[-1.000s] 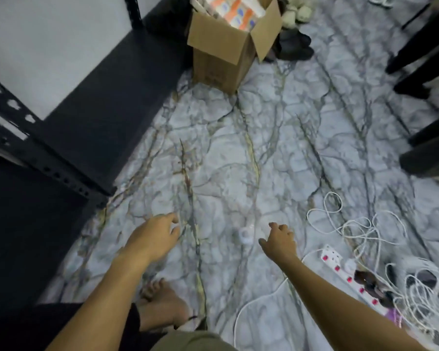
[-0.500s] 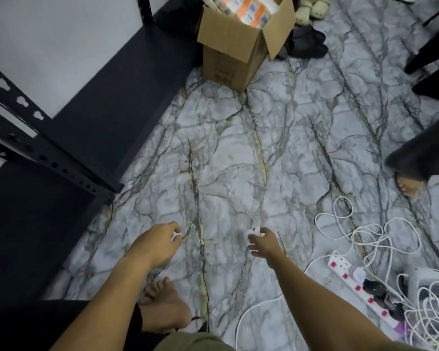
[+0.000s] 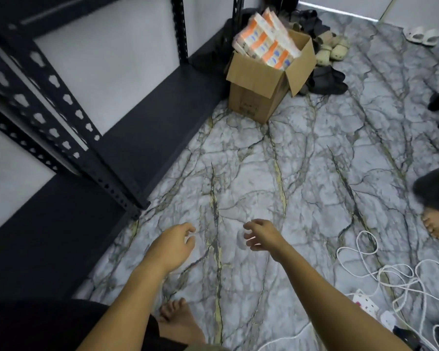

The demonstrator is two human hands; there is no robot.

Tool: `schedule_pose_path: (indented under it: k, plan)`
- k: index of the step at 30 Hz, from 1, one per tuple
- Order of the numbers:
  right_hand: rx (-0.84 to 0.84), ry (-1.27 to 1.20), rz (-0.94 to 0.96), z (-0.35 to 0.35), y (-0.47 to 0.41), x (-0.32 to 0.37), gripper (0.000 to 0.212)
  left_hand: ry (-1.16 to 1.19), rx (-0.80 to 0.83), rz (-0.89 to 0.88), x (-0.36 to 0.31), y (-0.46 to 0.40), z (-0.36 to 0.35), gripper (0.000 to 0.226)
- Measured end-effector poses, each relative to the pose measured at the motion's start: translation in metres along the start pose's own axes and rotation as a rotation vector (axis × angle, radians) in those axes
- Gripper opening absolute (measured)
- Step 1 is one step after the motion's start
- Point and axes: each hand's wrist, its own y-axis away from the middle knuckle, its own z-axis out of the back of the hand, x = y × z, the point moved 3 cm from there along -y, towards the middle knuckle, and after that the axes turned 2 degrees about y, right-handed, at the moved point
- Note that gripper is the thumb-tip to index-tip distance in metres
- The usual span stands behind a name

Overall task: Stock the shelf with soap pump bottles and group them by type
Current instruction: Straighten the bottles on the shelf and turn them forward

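My left hand (image 3: 176, 243) and my right hand (image 3: 260, 236) reach out low over the marble-patterned floor, a short gap between them. A small, blurred white object (image 3: 240, 240) sits in the curl between my right thumb and fingertips. My left fingers are loosely curled; whether anything small lies in them is too blurred to tell. The black metal shelf (image 3: 147, 127) runs along the wall on the left, its bottom board bare. An open cardboard box (image 3: 259, 97) packed with orange-and-white packs (image 3: 266, 46) stands at the shelf's far end.
White cables (image 3: 380, 272) and a power strip (image 3: 365, 302) lie at the right. Another person's bare foot (image 3: 437, 224) is at the right edge. Shoes and sandals (image 3: 327, 79) are piled behind the box. My own foot (image 3: 180, 323) is below my hands.
The view has tilted up, showing more of the shelf and box. My right hand closed on the white object on the floor and now holds it a little higher. Both hands moved forward.
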Motion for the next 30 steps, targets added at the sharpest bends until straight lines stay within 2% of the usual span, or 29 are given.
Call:
schedule_pose_path:
  k: [2,8,16,20,26,30]
  plan:
    - [0.046,0.053,0.064,-0.013,0.011,0.037,0.019,0.045,-0.088,-0.014,-0.001,0.004,0.017,0.031]
    - [0.160,0.226,0.331,-0.070,0.058,0.162,0.026,0.190,-0.365,-0.087,-0.004,0.033,0.091,0.036]
    - [0.309,0.405,0.730,-0.160,0.173,0.309,0.037,0.323,-0.677,-0.175,-0.004,0.108,0.207,0.068]
    - [0.400,0.413,0.830,-0.204,0.235,0.359,0.033,0.369,-0.830,-0.219,-0.001,0.156,0.256,0.074]
    - [0.556,0.420,0.941,-0.261,0.315,0.408,0.040,0.398,-1.038,-0.262,0.009,0.229,0.314,0.074]
    - [0.601,0.412,1.008,-0.291,0.360,0.430,0.039,0.413,-1.150,-0.291,0.015,0.266,0.338,0.067]
